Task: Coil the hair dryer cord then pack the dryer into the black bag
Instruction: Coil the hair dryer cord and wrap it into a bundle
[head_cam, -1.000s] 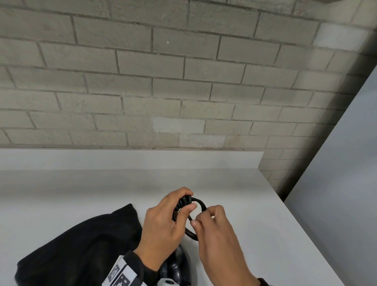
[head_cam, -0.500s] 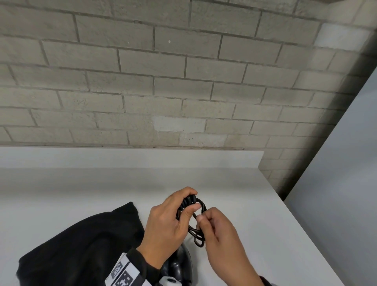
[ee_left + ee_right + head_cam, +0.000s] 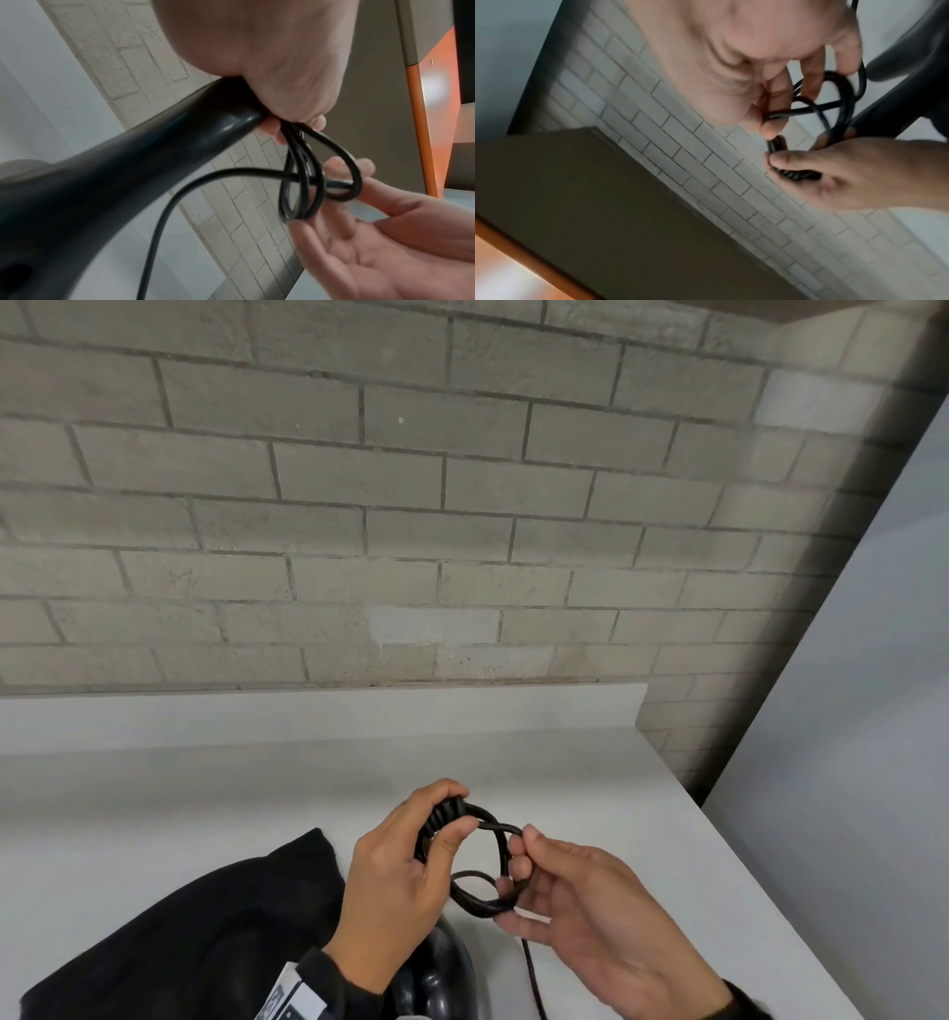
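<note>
The black hair dryer (image 3: pixel 436 978) hangs low between my wrists, its handle (image 3: pixel 154 152) rising to my left hand (image 3: pixel 452 814). That hand grips the handle's end, the ribbed cord sleeve (image 3: pixel 795 175) and the gathered loops of black cord (image 3: pixel 488 901). My right hand (image 3: pixel 518 855) has its fingers curled through a cord loop (image 3: pixel 342 182), thumb on top. The loose cord tail (image 3: pixel 531 978) drops below my right palm. The black bag (image 3: pixel 179 932) lies crumpled on the white counter (image 3: pixel 642 814), left of my left forearm. The dryer's nozzle is hidden.
A grey brick wall (image 3: pixel 411 531) rises behind the counter's low back ledge. The counter's right edge runs diagonally, with a grey panel (image 3: pixel 847 762) beyond it. An orange-edged cabinet (image 3: pixel 424 121) shows in the left wrist view.
My right hand has moved right and a little down, drawing the cord out into a wider loop. The left hand keeps its hold in about the same place.
</note>
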`<state>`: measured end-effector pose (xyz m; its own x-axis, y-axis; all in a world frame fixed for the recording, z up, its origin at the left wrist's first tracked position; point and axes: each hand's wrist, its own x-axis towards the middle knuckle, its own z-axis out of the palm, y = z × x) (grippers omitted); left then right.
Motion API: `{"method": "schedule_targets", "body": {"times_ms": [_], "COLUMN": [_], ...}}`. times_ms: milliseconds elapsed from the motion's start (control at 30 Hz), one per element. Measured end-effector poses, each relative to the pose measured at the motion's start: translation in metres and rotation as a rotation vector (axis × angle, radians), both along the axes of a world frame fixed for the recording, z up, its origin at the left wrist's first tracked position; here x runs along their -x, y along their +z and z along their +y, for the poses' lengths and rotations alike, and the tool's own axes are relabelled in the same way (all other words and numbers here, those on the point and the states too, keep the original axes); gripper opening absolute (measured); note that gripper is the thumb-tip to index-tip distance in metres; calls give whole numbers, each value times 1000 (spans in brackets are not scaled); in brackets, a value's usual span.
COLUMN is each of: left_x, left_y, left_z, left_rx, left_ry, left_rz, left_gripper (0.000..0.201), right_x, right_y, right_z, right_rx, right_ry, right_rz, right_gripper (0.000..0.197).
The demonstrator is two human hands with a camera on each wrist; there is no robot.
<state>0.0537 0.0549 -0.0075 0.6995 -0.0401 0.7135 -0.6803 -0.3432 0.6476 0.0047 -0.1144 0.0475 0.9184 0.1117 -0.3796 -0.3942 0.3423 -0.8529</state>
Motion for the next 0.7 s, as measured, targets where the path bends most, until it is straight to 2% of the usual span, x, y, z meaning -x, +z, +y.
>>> {"method": "schedule_targets", "body": {"times_ms": [67, 133, 233, 267, 333, 433, 500, 567, 633, 667, 700], "left_x": [0, -1, -5, -5, -5, -3, -3, -5, -8, -9, -11], "left_y": [0, 0, 0, 0, 0, -1, -2, -2, -4, -5, -5], "left_z": [-2, -2, 1, 3, 3, 3, 3, 4, 6, 7, 9], "left_rx": [-19, -12, 26, 34, 33, 21, 27, 30, 65, 99, 124], "left_ry": [-2, 5, 28, 34, 34, 33, 42, 53, 61, 65, 68], "left_rz": [-4, -5, 0, 4, 13, 23, 34, 40, 58, 71, 80], "left_gripper": [25, 22, 28, 29, 27, 21, 20, 20, 21, 23, 25], "right_x": [-2, -2, 3, 6, 12, 16, 21, 23, 24, 25, 32], "right_y": [11, 15, 13, 8, -3, -19, -17, -13, -19, -25, -28], "right_z": [-10, -20, -28, -29, -28, -33, -44, -59, -74, -85, -92], "right_rx": [-78, -27, 358, 432, 357, 132, 248, 417, 373, 311, 229], "right_ry": [36, 72, 121, 120, 126, 169, 286, 452, 502, 455, 393], "right_rz": [39, -33, -294, -365, -438, -360, -310, -336, -455, -481, -464], "right_gripper": [24, 27, 18, 16, 21, 45, 44, 38, 48, 46, 36]}}
